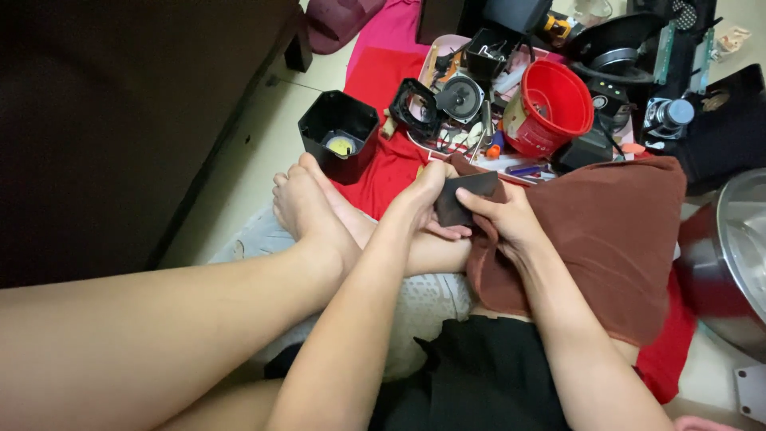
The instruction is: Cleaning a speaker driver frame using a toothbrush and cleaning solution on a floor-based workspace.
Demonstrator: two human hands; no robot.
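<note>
Fingers of the left hand (pixel 427 199) and right hand (pixel 503 217) pinch a flat dark panel (pixel 465 196) between them.

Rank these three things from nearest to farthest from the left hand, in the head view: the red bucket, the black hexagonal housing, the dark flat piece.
1. The dark flat piece: held by the left hand and right hand.
2. The black hexagonal housing: up and left, on the red cloth's edge.
3. The red bucket: up and right, among parts.
</note>
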